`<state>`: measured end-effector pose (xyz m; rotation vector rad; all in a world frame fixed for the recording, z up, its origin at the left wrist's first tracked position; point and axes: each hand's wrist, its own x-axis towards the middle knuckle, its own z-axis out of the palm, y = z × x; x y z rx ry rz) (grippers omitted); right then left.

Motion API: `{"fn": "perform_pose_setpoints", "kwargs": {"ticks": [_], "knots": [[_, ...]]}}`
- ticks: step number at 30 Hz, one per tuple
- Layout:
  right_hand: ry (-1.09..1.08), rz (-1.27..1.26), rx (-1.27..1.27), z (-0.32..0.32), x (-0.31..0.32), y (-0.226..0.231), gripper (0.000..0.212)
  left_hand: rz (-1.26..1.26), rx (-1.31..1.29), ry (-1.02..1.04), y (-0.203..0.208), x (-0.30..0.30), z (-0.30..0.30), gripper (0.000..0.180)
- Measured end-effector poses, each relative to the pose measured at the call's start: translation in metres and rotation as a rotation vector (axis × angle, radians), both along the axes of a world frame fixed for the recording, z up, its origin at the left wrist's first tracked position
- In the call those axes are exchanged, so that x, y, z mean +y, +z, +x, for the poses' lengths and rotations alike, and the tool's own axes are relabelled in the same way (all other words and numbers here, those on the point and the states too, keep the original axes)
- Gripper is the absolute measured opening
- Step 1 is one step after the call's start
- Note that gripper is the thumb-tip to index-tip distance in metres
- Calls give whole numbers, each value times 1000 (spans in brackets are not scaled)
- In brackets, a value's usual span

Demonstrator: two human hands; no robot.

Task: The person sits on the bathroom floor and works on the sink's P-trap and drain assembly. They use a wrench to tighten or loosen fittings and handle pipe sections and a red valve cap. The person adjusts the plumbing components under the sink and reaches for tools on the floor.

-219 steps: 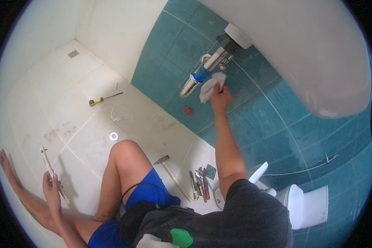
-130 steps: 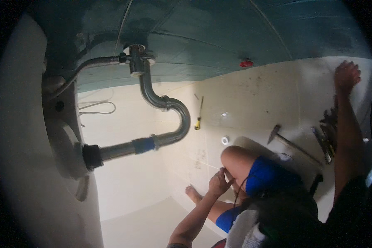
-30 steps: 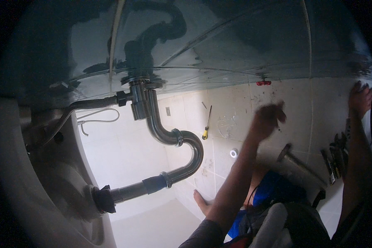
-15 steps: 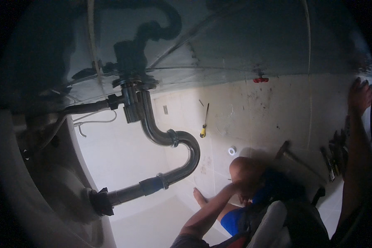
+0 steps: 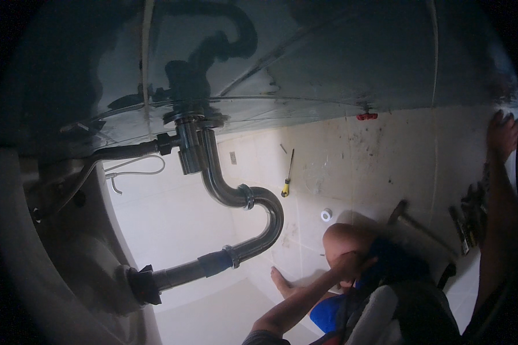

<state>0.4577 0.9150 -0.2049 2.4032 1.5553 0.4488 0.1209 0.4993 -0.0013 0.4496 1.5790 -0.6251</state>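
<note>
My left hand (image 5: 353,266) rests by my bent knee (image 5: 342,240) and blue shorts, fingers partly visible, stretched out and apparently holding nothing. At the far right my right hand (image 5: 502,138) lies against the dark wall's lower edge, fingers apart. A cluster of dark hand tools (image 5: 471,215) lies beside my right forearm. Between my arms is a hammer (image 5: 423,227) on the tiles. Left of my knee sits a small white ring-shaped roll (image 5: 326,215). Farther off is a screwdriver (image 5: 286,187) with a yellow and black handle.
A metal drain pipe (image 5: 276,221) with a U-bend runs from the basin underside (image 5: 92,270) to the dark glossy wall (image 5: 328,57). A shutoff valve (image 5: 189,152) with a flexible hose (image 5: 124,152) adjoins it. A red tap handle (image 5: 367,117) projects from the wall.
The view has shifted slightly, moving the pipe and tools a little right and down. My left hand's fingers now reach out across the shorts by the knee. My right hand stays by the wall.
</note>
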Motion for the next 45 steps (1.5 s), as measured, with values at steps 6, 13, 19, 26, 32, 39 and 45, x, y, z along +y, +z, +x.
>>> {"fn": "perform_pose_setpoints", "kwargs": {"ticks": [6,13,19,26,32,39,45], "knots": [[-66,-24,38,3,3,-5,59,40,-68,-73,11,16,-1,78],[-75,-17,3,8,4,-17,60,155,-34,-154,9,6,2,80],[-91,-54,-22,5,4,-10,61,257,-39,-121,40,33,3,79],[-122,-91,-46,-6,2,5,61,99,-51,-165,11,13,2,79],[-113,-62,-15,-2,2,-3,61,223,17,-143,19,12,4,78],[-57,2,14,13,4,-22,59,289,-12,-128,30,22,4,76],[-39,19,55,13,4,-21,59,214,-40,-137,25,24,5,75]]}}
